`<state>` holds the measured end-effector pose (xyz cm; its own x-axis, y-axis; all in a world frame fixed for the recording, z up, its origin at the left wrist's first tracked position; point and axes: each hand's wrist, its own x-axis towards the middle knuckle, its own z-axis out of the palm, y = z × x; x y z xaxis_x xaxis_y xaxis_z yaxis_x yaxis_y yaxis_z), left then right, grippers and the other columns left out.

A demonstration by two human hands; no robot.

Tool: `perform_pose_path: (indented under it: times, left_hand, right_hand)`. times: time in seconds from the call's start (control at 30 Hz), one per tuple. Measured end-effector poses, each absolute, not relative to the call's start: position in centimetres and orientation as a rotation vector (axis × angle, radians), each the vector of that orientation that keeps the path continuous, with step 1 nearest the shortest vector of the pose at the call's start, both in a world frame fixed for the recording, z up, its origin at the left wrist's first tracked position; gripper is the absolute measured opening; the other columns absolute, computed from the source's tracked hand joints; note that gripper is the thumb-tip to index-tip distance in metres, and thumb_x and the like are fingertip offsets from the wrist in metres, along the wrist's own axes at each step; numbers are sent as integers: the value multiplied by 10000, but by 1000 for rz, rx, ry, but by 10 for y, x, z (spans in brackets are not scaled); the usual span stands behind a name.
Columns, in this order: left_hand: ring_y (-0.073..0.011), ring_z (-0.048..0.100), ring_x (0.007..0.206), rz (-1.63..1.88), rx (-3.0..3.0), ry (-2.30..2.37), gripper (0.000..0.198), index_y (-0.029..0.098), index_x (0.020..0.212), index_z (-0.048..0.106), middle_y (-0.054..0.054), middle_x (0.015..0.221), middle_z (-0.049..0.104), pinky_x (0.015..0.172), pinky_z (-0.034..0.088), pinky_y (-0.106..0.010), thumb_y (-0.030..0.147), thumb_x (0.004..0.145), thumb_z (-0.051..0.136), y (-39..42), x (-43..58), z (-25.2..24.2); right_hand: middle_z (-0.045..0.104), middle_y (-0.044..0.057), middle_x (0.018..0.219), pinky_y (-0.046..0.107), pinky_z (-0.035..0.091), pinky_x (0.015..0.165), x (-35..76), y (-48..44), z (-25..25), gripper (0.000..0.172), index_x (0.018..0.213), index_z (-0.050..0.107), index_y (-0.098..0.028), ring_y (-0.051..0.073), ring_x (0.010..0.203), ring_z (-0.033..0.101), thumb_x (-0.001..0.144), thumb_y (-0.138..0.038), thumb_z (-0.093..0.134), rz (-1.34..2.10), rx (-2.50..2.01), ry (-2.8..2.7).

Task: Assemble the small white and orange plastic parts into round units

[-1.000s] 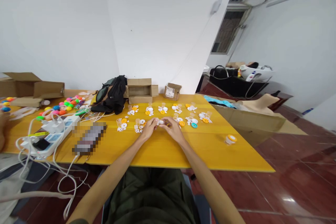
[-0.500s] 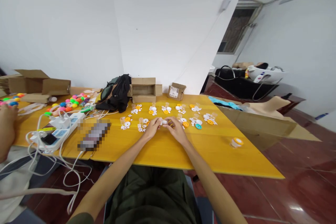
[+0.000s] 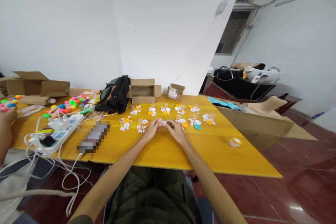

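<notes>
Left hand (image 3: 152,130) and right hand (image 3: 175,131) pinch a small white piece (image 3: 164,123)! Right, an orange-lidded jar (image 3: 235,142), contents unclear; far, a cardboard box (image 3: 143,98) gapes open.

On table (image 3: 210,152): part piles (image 3: 153,109) before carton (image 3: 143,98), jar (image 3: 235,142) right.

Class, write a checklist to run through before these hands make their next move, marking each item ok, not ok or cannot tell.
1. Left hand on the small white piece: ok.
2. Right hand at it too: ok.
3. Piece uncovered by fingers: not ok, partly hidden.
4. Orange-lidded jar apart from both hands: ok.
5. Power strip apart from both hands: ok.
6. Piece's fine detail: cannot tell, too small.
</notes>
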<state>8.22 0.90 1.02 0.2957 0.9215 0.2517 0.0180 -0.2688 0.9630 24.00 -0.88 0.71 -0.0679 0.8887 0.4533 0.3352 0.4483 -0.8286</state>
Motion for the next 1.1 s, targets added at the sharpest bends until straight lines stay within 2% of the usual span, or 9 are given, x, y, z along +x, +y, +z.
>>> perform_pose_path:
  times: [0.13,0.4,0.57,0.7,0.77,0.83,0.9,0.97,1.1]
  left_hand:
    - [-128,411,586,1132,1556,912,539,211,690,470,54,594,425,608,361,-273,734,813,507,9,82,11]
    - [-129,415,580,1118,1564,920,517,211,687,483,54,588,428,600,368,-270,710,814,530,8,81,12]
    - [-128,431,575,1153,1575,904,509,205,669,484,51,577,441,603,386,-267,678,854,520,9,81,12]
    - [-124,419,567,1147,1584,887,511,204,683,492,54,580,440,592,375,-266,688,842,532,8,81,12]
    - [-125,419,568,1143,1586,892,510,204,688,495,54,581,441,589,373,-266,691,837,536,8,81,12]
    - [-127,422,574,1139,1585,907,507,205,690,497,52,584,444,590,373,-268,688,840,532,9,81,11]
    - [-129,424,581,1134,1581,929,503,204,689,495,49,591,450,593,371,-269,683,843,529,9,82,11]
    - [-131,424,585,1131,1576,937,499,204,692,496,47,597,454,594,369,-269,679,843,528,10,82,10]
    - [-133,429,588,1128,1585,911,487,204,697,505,47,593,452,600,374,-268,665,850,533,10,81,9]
  right_hand:
    - [639,-6,725,308,491,622,237,-10,9,295,944,644,-231,187,626,585,770,-470,659,669,-1013,-1606]
    - [674,6,710,319,501,611,240,-7,5,274,773,627,-241,188,609,595,835,-507,602,693,-1069,-1617]
    - [651,-9,740,304,502,621,238,-8,5,331,961,624,-239,184,648,599,769,-503,678,707,-1016,-1607]
    - [610,-20,659,297,467,587,240,-9,7,262,808,601,-243,173,588,562,817,-505,616,710,-1039,-1631]
    - [569,-29,591,296,446,563,241,-9,7,290,719,575,-245,166,540,537,859,-498,556,721,-1092,-1650]
    - [560,-35,585,294,448,558,241,-9,7,278,732,580,-244,163,529,536,859,-490,556,737,-1100,-1647]
    - [605,-33,660,293,474,578,240,-9,7,244,848,605,-243,167,575,565,813,-483,625,744,-1054,-1626]
    - [640,-26,735,293,496,601,239,-8,6,293,935,604,-246,172,629,589,773,-479,679,742,-1008,-1621]
    - [601,-30,666,291,485,578,239,-8,5,250,809,596,-247,165,580,566,840,-495,598,749,-1045,-1640]
